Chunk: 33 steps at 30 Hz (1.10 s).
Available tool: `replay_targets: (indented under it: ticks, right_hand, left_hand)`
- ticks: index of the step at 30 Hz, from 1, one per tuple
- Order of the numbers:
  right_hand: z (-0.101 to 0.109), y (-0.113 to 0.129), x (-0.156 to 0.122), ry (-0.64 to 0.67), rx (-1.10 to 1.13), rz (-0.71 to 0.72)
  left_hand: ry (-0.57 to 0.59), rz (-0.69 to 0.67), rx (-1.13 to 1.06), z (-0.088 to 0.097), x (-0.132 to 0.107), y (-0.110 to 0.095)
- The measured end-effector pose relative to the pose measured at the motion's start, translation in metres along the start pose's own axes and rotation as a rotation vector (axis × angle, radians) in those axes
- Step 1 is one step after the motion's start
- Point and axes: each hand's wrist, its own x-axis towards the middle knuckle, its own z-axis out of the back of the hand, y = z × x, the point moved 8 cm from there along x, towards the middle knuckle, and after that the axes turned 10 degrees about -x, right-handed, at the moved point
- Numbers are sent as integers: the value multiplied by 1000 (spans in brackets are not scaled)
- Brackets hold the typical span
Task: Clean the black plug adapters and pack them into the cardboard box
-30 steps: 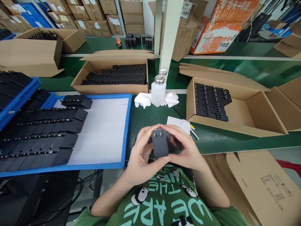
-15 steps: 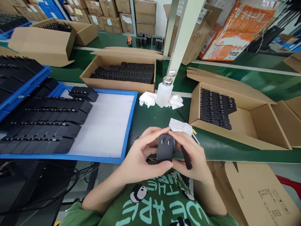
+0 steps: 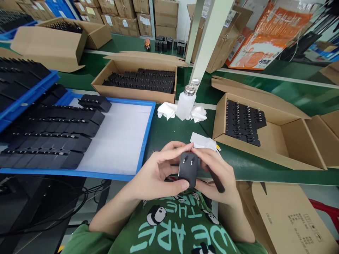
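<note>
Both my hands hold a black plug adapter (image 3: 187, 171) with two metal prongs facing up, close to my chest at the table's near edge. My left hand (image 3: 159, 176) wraps the adapter from the left, thumb under it and fingers over the top. My right hand (image 3: 215, 173) pinches the adapter's right side and also grips a thin dark stick-like tool (image 3: 215, 180) that points down and right.
A blue tray (image 3: 147, 134) at the left carries rows of black adapters on white foam. Open cardboard boxes with more adapters stand behind (image 3: 140, 93) and at the right (image 3: 267, 150). A white dispenser bottle (image 3: 185, 102) on crumpled tissues and a white paper (image 3: 203, 141) lie ahead.
The adapter has tilted slightly clockwise in my hands and sits a bit lower. The dark tool in my right hand shows more. The view has shifted a little.
</note>
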Motion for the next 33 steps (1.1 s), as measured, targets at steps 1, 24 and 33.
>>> replay_targets:
  ticks: [1, 24, 33]
  right_hand:
    - [0, 1, -1, -3, -1, 4]
    - [-3, -2, -4, 2, -2, -15]
    - [-2, 0, -4, -62, -10, -2]
  left_hand:
    - [24, 6, -21, -1, 0, 0]
    - [142, -2, -23, -1, -5, 3]
    - [144, -43, 73, -6, -10, -11]
